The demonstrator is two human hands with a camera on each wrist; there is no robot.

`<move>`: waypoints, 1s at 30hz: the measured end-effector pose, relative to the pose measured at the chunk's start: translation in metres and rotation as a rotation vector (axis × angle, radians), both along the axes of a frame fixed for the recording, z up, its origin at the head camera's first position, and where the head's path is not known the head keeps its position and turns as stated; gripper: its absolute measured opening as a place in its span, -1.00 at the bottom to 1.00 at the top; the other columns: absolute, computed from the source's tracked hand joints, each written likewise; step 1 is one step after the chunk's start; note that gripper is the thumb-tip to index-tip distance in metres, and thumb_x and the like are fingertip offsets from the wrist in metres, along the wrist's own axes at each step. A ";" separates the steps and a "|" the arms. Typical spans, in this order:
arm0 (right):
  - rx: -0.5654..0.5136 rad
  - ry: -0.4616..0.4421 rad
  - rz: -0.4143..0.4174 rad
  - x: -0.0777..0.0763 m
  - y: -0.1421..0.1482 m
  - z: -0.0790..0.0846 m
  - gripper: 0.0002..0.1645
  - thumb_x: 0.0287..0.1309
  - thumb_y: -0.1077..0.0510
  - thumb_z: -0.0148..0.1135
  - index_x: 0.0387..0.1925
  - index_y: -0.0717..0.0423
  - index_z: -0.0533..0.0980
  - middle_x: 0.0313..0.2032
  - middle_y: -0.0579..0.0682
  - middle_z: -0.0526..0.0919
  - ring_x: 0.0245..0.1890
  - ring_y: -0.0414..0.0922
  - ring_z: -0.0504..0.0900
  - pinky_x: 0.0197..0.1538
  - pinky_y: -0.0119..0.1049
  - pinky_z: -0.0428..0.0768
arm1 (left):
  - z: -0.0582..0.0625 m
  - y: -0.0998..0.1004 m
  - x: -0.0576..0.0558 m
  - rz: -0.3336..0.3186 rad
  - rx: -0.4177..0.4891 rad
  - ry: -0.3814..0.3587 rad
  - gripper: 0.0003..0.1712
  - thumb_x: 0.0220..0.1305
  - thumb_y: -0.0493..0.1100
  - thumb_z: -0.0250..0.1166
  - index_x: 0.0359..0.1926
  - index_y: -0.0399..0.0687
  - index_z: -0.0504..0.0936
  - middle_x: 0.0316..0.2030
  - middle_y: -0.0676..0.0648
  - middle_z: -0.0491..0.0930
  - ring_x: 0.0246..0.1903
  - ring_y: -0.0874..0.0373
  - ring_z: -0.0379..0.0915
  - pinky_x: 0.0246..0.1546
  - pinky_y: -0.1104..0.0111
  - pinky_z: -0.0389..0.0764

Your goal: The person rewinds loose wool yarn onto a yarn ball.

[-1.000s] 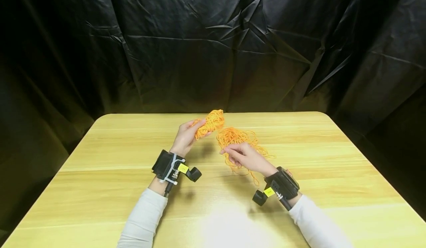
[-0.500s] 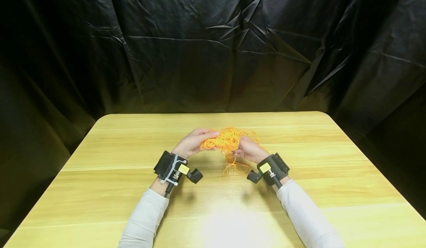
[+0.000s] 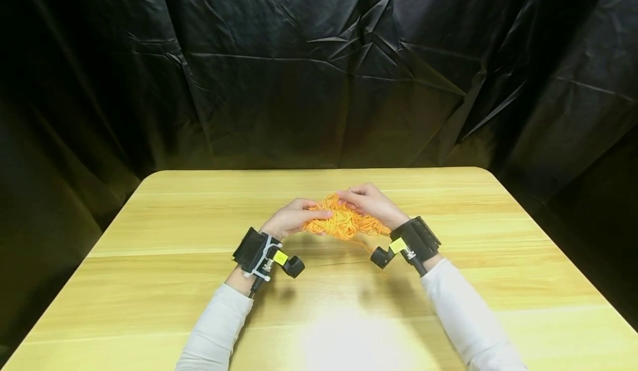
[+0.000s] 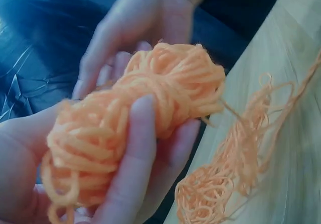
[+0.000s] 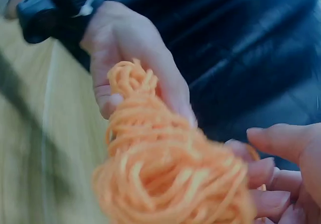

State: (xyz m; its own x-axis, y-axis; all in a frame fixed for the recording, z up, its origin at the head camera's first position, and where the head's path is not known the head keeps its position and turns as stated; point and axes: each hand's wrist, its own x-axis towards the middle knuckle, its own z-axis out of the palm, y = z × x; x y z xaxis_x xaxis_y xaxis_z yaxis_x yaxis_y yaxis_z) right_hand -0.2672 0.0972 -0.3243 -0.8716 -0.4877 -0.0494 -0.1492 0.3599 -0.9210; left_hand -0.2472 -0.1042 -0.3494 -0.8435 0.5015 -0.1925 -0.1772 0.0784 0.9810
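Orange yarn bundle [image 4: 125,87] is held by the left hand [image 3: 289,219], whose fingers [image 4: 138,153] curl round its sides; the right hand's [image 3: 371,200] fingers bend at its far side, and I cannot tell whether they pinch a strand. The bundle sits between the hands, above the counter [image 3: 149,238], where a loose tangle [image 4: 208,191] lies. Winding seems the step in hand; the next move likely calls for a firm left grip and a snag-free strand. The bundle looks soft, thick with loops, bound across its middle.
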 end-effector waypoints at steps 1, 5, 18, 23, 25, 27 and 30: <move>0.036 0.043 0.010 0.003 -0.002 0.004 -0.61 0.19 -0.02 0.05 -0.44 0.26 0.53 -0.75 -0.11 0.23 -0.74 -0.23 0.13 -0.60 -0.45 0.16 | 0.000 0.000 0.000 0.005 -0.005 -0.003 -0.71 0.21 -0.24 0.13 -0.14 -0.42 0.44 -0.41 -0.05 0.56 -0.44 0.18 0.53 -0.33 0.36 0.59; 0.132 0.213 0.048 0.019 -0.009 0.017 -0.71 0.21 0.10 0.02 -0.32 0.21 0.60 -0.74 -0.10 0.28 -0.75 -0.24 0.13 -0.65 -0.45 0.11 | 0.002 0.003 0.001 0.084 0.008 -0.034 -0.71 0.23 -0.24 0.12 -0.13 -0.40 0.41 -0.38 -0.09 0.53 -0.42 0.14 0.54 -0.28 0.30 0.59; 0.037 0.320 0.230 0.051 -0.016 -0.009 -0.73 0.27 0.22 -0.09 -0.19 0.24 0.54 -0.59 -0.02 0.52 -0.57 -0.09 0.49 -0.52 -0.36 0.50 | 0.009 0.000 0.000 0.392 0.149 -0.028 -0.58 0.21 -0.10 0.15 -0.07 -0.38 0.42 -0.38 -0.03 0.53 -0.43 0.27 0.51 -0.33 0.47 0.57; -0.044 0.212 0.360 0.050 -0.011 -0.034 -0.68 0.29 0.22 -0.12 -0.14 0.33 0.51 -0.54 0.25 0.50 -0.56 0.04 0.49 -0.44 -0.13 0.56 | 0.012 -0.001 0.000 0.385 0.299 -0.065 -0.72 0.24 -0.18 0.11 -0.16 -0.36 0.42 -0.36 -0.04 0.53 -0.39 0.25 0.53 -0.05 0.26 0.46; -0.077 0.140 0.383 0.048 -0.009 -0.043 -0.66 0.29 0.20 -0.11 -0.14 0.38 0.49 -0.56 0.25 0.48 -0.61 -0.05 0.45 -0.51 -0.24 0.51 | 0.014 -0.002 0.000 0.371 0.354 -0.088 -0.74 0.27 -0.19 0.07 -0.15 -0.34 0.41 -0.35 -0.04 0.53 -0.38 0.24 0.54 0.02 0.23 0.39; -0.118 0.029 0.392 0.044 -0.006 -0.052 -0.63 0.28 0.18 -0.09 -0.12 0.44 0.46 -0.61 0.15 0.44 -0.67 -0.19 0.36 -0.61 -0.39 0.38 | 0.016 -0.003 0.000 0.354 0.401 -0.111 -0.74 0.29 -0.20 0.04 -0.11 -0.33 0.39 -0.33 -0.05 0.53 -0.36 0.24 0.54 0.05 0.23 0.35; -0.182 -0.136 0.381 0.037 -0.002 -0.062 -0.56 0.28 0.13 -0.08 -0.08 0.50 0.41 -0.65 -0.06 0.33 -0.70 -0.31 0.22 -0.65 -0.51 0.17 | 0.018 -0.004 0.000 0.328 0.445 -0.134 -0.70 0.30 -0.20 0.02 -0.05 -0.34 0.36 -0.31 -0.07 0.52 -0.34 0.23 0.54 -0.01 0.31 0.42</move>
